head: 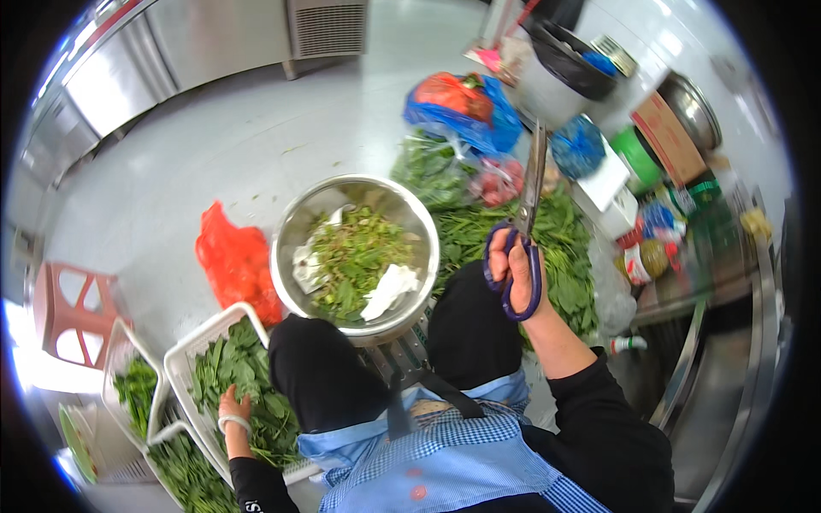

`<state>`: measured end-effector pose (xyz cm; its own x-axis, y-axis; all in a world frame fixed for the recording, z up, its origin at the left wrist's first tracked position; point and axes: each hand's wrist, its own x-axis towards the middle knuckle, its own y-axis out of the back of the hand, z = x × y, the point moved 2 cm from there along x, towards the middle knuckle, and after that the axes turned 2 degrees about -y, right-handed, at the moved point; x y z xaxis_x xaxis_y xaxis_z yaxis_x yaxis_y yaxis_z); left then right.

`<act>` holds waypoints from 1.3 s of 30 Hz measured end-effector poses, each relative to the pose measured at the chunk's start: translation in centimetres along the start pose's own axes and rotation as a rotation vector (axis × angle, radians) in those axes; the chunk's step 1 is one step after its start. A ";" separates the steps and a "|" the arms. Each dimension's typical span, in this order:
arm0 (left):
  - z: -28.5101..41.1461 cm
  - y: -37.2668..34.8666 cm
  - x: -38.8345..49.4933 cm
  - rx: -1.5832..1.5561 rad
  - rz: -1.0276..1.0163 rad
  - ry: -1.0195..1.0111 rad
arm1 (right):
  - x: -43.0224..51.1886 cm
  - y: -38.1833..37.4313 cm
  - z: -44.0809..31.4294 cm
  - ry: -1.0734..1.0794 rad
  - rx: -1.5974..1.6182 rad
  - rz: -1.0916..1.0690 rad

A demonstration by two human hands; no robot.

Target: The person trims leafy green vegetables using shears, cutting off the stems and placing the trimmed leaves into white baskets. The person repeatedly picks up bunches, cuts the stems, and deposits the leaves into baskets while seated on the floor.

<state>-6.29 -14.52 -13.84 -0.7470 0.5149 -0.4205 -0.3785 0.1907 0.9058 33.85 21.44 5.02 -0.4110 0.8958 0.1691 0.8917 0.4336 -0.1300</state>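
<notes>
My right hand grips purple-handled scissors, its fingers through the loops and the blades pointing away from me. Below them, a large heap of leafy greens lies by my right knee. On the other side, my left hand rests at the leaves in a white plastic basket, fingers apart, with nothing visibly held. Leafy greens fill that basket. In front of my knees stands a stainless steel bowl with trimmed stems and leaves and crumpled white paper.
A red plastic bag lies left of the bowl. More baskets of greens and a pink stool stand at left. Bagged vegetables, a lined bin, a cardboard box and a jar crowd the right.
</notes>
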 end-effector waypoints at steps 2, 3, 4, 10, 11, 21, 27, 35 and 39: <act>1.6 3.0 1.9 -0.309 0.102 -0.114 | -2.6 6.2 2.6 -0.010 -0.247 0.280; 2.9 4.6 2.6 -0.561 0.126 -0.135 | -4.4 8.9 4.5 -0.046 -0.384 0.435; 4.9 6.6 3.0 -0.630 0.220 -0.296 | -7.0 11.4 5.9 -0.098 -0.617 0.470; 21.3 17.8 0.1 -0.851 0.257 -0.783 | -24.7 15.8 15.7 -0.696 -1.026 0.570; 24.6 18.6 -1.4 -0.841 0.229 -0.884 | -27.3 15.6 16.7 -0.828 -1.043 0.541; 47.6 11.4 -16.6 -0.374 -0.046 -1.734 | -36.4 14.5 25.5 -1.253 -1.014 0.000; 50.6 9.3 -17.8 -0.334 -0.126 -1.713 | -32.8 14.9 25.8 -1.181 -1.011 -0.103; 51.2 9.1 -17.2 -0.291 -0.136 -1.694 | -8.7 23.1 22.4 -0.327 -1.177 0.648; 51.4 9.1 -16.9 -0.274 -0.129 -1.674 | -2.1 23.9 23.8 -0.886 -1.266 0.469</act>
<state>30.99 21.47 4.21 0.5768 0.7948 0.1885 -0.5959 0.2515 0.7627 51.49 32.25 -21.64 0.3543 0.8863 -0.2983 0.3559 0.1672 0.9194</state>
